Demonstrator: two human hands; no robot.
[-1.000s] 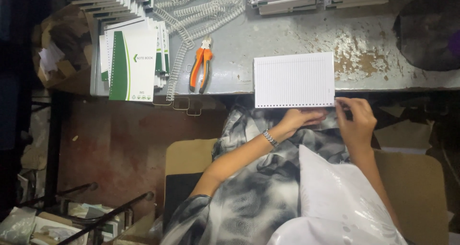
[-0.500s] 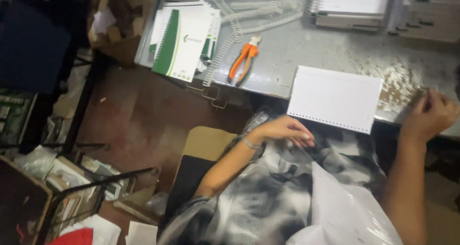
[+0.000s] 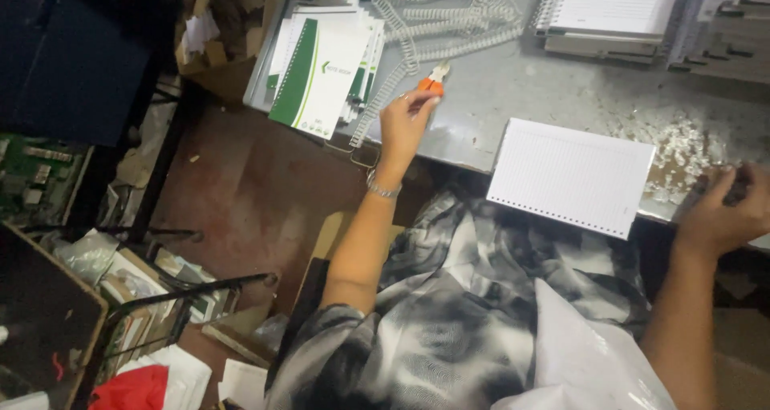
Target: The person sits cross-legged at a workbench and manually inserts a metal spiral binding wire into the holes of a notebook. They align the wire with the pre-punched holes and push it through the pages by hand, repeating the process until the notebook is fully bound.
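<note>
The left hand (image 3: 406, 124) reaches out over the grey table (image 3: 529, 89), its fingers curled narrowly over the orange-handled pliers (image 3: 433, 79); whether the grip has closed on them cannot be told, as the hand hides most of the tool. Just left of that hand lies a stack of green-and-white booklets (image 3: 321, 69), and just beyond it a loose heap of white spiral binding coils (image 3: 449, 25). The right hand (image 3: 722, 214) rests at the table's near edge, fingers bent over something dark that cannot be made out. Between the two hands lies a punched sheet pad (image 3: 571, 176), with white paper scraps (image 3: 678, 149) just beside the right hand.
</note>
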